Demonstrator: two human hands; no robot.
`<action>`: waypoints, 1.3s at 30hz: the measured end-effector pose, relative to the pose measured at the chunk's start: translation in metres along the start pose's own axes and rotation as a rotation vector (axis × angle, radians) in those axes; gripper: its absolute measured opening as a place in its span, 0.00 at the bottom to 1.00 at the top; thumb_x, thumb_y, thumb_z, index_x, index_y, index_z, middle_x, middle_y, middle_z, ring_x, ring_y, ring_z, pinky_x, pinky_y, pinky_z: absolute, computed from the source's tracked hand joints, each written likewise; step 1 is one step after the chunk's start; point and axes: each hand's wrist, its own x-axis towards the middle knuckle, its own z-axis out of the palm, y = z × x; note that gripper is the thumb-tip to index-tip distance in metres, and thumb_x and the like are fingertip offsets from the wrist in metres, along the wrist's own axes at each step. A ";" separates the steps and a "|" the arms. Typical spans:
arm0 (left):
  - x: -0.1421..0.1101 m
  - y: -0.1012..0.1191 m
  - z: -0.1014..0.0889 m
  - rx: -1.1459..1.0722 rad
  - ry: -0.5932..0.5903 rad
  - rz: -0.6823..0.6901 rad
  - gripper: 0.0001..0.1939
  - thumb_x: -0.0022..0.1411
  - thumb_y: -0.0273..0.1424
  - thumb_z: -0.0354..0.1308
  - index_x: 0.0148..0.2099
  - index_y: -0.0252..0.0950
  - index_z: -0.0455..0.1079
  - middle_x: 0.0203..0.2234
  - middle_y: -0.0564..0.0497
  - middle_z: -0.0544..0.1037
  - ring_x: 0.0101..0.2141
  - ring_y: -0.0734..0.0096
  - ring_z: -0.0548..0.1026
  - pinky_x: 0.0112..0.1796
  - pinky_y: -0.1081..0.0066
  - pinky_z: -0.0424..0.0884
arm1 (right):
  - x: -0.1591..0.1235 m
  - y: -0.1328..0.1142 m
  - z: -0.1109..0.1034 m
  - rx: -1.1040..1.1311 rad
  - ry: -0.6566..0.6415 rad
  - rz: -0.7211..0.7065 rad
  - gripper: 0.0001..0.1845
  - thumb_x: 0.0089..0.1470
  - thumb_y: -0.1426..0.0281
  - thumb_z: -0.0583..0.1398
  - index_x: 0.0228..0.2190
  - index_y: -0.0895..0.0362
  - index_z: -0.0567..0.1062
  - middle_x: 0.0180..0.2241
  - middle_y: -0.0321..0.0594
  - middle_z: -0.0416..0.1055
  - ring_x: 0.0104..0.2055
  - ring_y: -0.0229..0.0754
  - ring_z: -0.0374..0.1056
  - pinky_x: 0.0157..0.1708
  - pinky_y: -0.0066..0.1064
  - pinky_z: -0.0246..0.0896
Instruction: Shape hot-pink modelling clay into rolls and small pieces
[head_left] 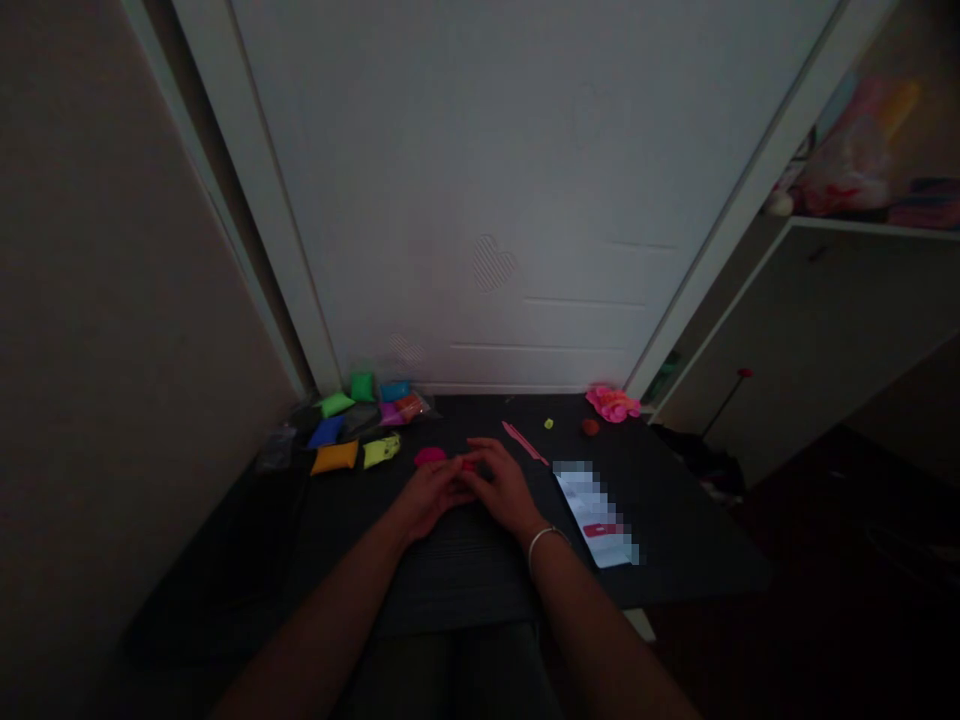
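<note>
Over the dark table, my left hand [433, 498] and my right hand [504, 486] meet at the fingertips. Between them is a small piece of red modelling clay [468, 465], partly hidden by the fingers. The fingers of both hands are closed on it, and a bracelet circles my right wrist. Just behind my left fingers lies a flat bright pink clay piece [430, 456]. Pink modelling tools [525, 443] lie beyond my right hand. To the right of that hand rests a phone [596, 515] with its screen lit and partly pixelated.
Clay packets, including an orange one [335, 457], a yellow one [382, 450] and a green one [361, 386], cluster at the back left. A yellow bit [549, 423], a reddish-brown ball [590, 427] and a pink ruffled piece [613, 403] sit back right. A white panel [465, 180] rises behind the table [465, 590].
</note>
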 end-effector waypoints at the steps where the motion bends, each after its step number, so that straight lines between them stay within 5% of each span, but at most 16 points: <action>1: 0.000 0.000 0.000 -0.004 0.001 -0.001 0.08 0.51 0.32 0.58 0.32 0.31 0.70 0.25 0.48 0.76 0.29 0.70 0.74 0.36 0.67 0.69 | 0.000 0.000 0.000 -0.001 0.007 0.002 0.08 0.48 0.70 0.58 0.33 0.54 0.72 0.44 0.42 0.64 0.47 0.40 0.61 0.47 0.35 0.57; 6: 0.000 0.001 0.001 -0.028 0.040 0.030 0.07 0.50 0.31 0.59 0.29 0.31 0.70 0.23 0.50 0.75 0.26 0.73 0.73 0.34 0.69 0.70 | 0.000 -0.001 0.000 0.009 -0.032 -0.045 0.15 0.49 0.72 0.56 0.41 0.52 0.70 0.48 0.42 0.62 0.50 0.40 0.59 0.49 0.35 0.54; 39: 0.000 0.002 0.000 -0.063 0.044 -0.006 0.04 0.50 0.28 0.59 0.30 0.32 0.69 0.26 0.50 0.75 0.29 0.72 0.74 0.34 0.67 0.70 | 0.000 0.004 0.000 0.036 -0.001 0.022 0.12 0.49 0.69 0.57 0.38 0.51 0.72 0.46 0.41 0.64 0.49 0.41 0.60 0.48 0.36 0.55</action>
